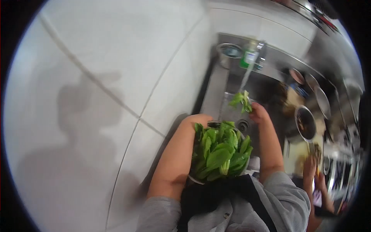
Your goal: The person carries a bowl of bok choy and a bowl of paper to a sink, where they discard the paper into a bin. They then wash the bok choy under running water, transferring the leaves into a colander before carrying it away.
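A round container (196, 180) heaped with leafy greens (220, 154) is close against my body, over the sink's near side. My left arm reaches around its left side, and my left hand (203, 118) is closed at the far rim, its fingertips partly hidden. In my right hand (259, 113) is a small bunch of leafy greens (242, 102), closed in my fingers below the stream from the tap (260, 46). Water runs down onto or just beside these leaves.
The metal sink (266, 83) has a drain (243, 125). A green soap bottle (249, 56) and a metal pot (229, 51) stand at its back. To the right are pans (305, 123) and a cutting board (293, 152), where another person's hands (310, 167) work. A tiled wall (166, 50) borders the left.
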Available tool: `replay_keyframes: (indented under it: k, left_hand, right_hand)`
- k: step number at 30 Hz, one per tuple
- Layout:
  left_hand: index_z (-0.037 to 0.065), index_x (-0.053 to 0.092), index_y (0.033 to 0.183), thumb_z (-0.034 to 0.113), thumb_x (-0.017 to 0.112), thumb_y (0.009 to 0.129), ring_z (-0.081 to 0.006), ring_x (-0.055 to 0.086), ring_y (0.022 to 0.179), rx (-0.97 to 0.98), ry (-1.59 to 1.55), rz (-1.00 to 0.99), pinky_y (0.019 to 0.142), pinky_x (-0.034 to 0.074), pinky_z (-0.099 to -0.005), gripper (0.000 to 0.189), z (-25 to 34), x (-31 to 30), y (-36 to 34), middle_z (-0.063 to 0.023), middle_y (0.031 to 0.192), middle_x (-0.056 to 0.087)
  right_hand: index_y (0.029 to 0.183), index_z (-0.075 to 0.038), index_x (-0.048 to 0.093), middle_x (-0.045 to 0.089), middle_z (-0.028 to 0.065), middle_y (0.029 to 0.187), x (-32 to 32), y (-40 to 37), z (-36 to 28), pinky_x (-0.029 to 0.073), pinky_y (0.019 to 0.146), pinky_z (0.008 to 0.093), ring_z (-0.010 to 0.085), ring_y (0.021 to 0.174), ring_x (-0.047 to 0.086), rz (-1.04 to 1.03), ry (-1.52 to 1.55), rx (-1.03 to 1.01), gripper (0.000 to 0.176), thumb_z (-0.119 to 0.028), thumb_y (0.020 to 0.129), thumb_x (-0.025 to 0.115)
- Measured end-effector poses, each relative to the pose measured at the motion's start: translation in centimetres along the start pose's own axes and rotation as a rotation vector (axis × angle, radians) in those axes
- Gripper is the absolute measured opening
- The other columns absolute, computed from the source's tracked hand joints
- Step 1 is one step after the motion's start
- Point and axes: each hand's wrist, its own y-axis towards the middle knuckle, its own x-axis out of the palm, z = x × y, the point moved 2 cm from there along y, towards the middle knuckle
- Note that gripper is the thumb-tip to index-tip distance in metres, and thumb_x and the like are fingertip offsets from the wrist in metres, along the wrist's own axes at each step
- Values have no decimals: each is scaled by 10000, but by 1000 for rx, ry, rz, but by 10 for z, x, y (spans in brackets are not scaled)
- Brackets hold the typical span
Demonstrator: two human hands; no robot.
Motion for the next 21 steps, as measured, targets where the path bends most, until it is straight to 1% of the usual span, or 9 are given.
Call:
replay_keyframes:
  k: [2,4,5,6,9,11,12,15,21]
  left_hand:
    - [67,490,1261,-3,569,747,-244,528,1125,-33,-341,53,947,403,-360,525,-13,17,24,-126,1252,539]
    - [68,484,1275,-31,606,714,-214,505,1150,40,-156,-252,968,394,-337,582,10,-1,32,-103,1279,520]
    - [53,519,1227,14,619,738,-205,547,1057,12,-286,-228,914,423,-338,500,-23,15,74,-108,1193,574]
    - [59,543,1191,82,615,779,-203,562,987,52,-90,-241,883,434,-345,419,20,0,40,-108,1134,599]
    - [49,576,1152,40,605,764,-194,588,932,200,199,-163,862,443,-327,389,27,0,56,-96,1060,634]
    - [48,572,1156,37,603,763,-195,587,937,208,223,-127,863,443,-327,395,34,2,60,-96,1065,631]
    - [47,570,1159,36,602,763,-195,586,939,213,227,-110,864,443,-327,397,35,5,56,-96,1068,630]
    - [46,564,1165,32,599,761,-196,584,945,215,232,-58,865,442,-327,406,32,2,42,-97,1077,625]
    - [42,551,1179,24,593,759,-199,580,958,216,236,3,869,440,-328,423,57,19,21,-98,1094,616]
  right_hand:
    - [995,-93,594,598,12,858,1,-23,0,401,488,253,129,645,550,77,93,-80,181,-184,867,503]
    - [1006,-53,582,593,43,852,30,-72,-13,437,500,273,150,662,572,287,69,-185,183,-144,867,506]
    - [1024,-35,566,593,60,858,33,-87,-11,469,524,292,176,712,591,352,95,-228,206,-135,845,544]
    - [1042,-18,549,592,77,864,31,-101,-10,501,548,312,202,762,611,422,119,-276,246,-126,824,582]
    - [741,5,580,543,99,631,39,-155,-5,412,463,342,191,528,522,690,-272,-356,160,-148,758,621]
    - [741,6,571,553,104,634,66,-213,-16,392,437,357,197,488,505,817,-192,-238,209,-168,714,683]
    - [1047,17,519,593,123,811,49,-209,-2,477,506,350,214,622,579,747,-218,-214,395,-185,740,664]
    - [703,1,603,536,82,576,47,-235,1,415,415,359,178,481,531,710,-196,-187,157,-148,741,635]
    - [919,5,548,512,49,593,50,-367,8,371,406,321,159,461,484,596,-224,-199,249,-178,752,577]
